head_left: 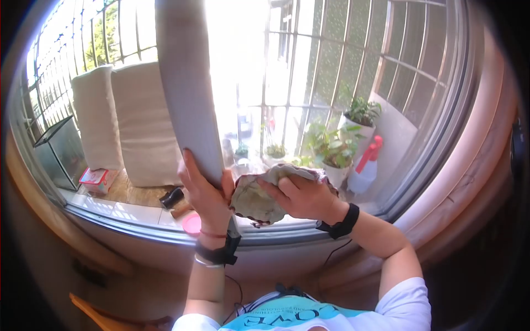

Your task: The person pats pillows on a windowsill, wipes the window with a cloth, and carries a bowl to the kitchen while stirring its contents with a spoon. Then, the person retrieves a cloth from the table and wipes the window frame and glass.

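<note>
My left hand (207,190) grips the lower part of a pale upright window frame (190,94), thumb on one side and fingers on the other. Just to its right, my right hand (306,196) is closed on a crumpled grey-green cloth (251,199) with a dark, uneven edge. The cloth's left end comes close to the frame and to my left hand; whether it touches the frame I cannot tell. Both wrists wear black bands.
Beyond the sill track (138,229) stand beige cushions (141,121), a glass tank (61,154), a pink-and-white box (98,180) and a pink bowl (192,223). Potted plants (334,149) and a spray bottle (363,172) are at right. Metal bars (309,36) close off the outside.
</note>
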A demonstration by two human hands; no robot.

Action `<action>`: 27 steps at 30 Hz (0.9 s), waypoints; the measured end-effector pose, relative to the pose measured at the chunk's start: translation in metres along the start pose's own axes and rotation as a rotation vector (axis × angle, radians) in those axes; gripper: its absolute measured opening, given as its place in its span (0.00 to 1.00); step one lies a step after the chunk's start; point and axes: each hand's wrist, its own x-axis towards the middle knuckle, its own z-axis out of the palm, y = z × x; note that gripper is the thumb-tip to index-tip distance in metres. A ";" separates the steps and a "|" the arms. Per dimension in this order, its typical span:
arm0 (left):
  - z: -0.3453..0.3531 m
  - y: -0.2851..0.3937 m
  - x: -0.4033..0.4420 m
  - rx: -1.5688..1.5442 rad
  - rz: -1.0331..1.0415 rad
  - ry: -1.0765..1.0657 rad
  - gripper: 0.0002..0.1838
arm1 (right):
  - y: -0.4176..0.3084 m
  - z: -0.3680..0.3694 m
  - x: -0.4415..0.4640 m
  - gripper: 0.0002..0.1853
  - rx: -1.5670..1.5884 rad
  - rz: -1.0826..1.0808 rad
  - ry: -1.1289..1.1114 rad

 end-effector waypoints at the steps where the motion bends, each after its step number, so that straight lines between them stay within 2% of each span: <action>1: 0.000 -0.002 -0.002 -0.064 -0.095 -0.029 0.41 | 0.010 -0.008 0.017 0.23 -0.084 -0.025 -0.023; 2: -0.001 -0.006 -0.005 -0.068 -0.087 -0.015 0.41 | 0.020 -0.017 0.034 0.22 -0.167 -0.043 -0.049; 4: -0.004 -0.014 -0.005 -0.113 -0.023 -0.050 0.45 | 0.050 -0.026 0.079 0.19 -0.168 -0.097 0.115; 6: -0.003 -0.011 -0.003 -0.147 -0.061 -0.014 0.46 | 0.080 -0.047 0.123 0.16 -0.257 -0.141 0.114; 8: -0.004 -0.008 0.000 -0.169 -0.088 -0.036 0.44 | 0.109 -0.053 0.158 0.12 -0.350 -0.079 0.184; 11: -0.012 -0.007 0.003 -0.301 -0.306 -0.177 0.39 | 0.137 -0.058 0.189 0.08 -0.305 0.041 0.333; 12: -0.015 -0.007 0.005 -0.298 -0.353 -0.228 0.38 | 0.136 -0.052 0.191 0.09 -0.314 0.078 0.321; 14: -0.012 -0.019 0.001 -0.314 -0.353 -0.232 0.36 | 0.108 -0.043 0.177 0.17 -0.118 0.126 0.200; 17: -0.011 -0.014 0.005 -0.398 -0.368 -0.238 0.34 | 0.088 -0.038 0.164 0.20 -0.328 0.035 0.266; 19: -0.010 -0.017 0.004 -0.395 -0.356 -0.239 0.34 | 0.092 -0.039 0.166 0.21 -0.216 0.023 0.217; 22: -0.010 -0.016 0.003 -0.384 -0.356 -0.249 0.35 | 0.113 -0.053 0.181 0.21 -0.319 0.109 0.111; 24: -0.009 -0.019 0.001 -0.337 -0.360 -0.237 0.36 | 0.149 -0.069 0.191 0.19 -0.359 0.182 0.146; 25: -0.008 -0.023 -0.001 -0.328 -0.343 -0.252 0.37 | 0.173 -0.078 0.195 0.18 -0.434 0.289 0.203; 26: -0.009 -0.023 -0.002 -0.339 -0.330 -0.254 0.37 | 0.207 -0.087 0.192 0.17 -0.398 0.280 0.314; 27: -0.009 -0.021 -0.002 -0.357 -0.350 -0.255 0.37 | 0.251 -0.097 0.186 0.16 -0.495 0.412 0.227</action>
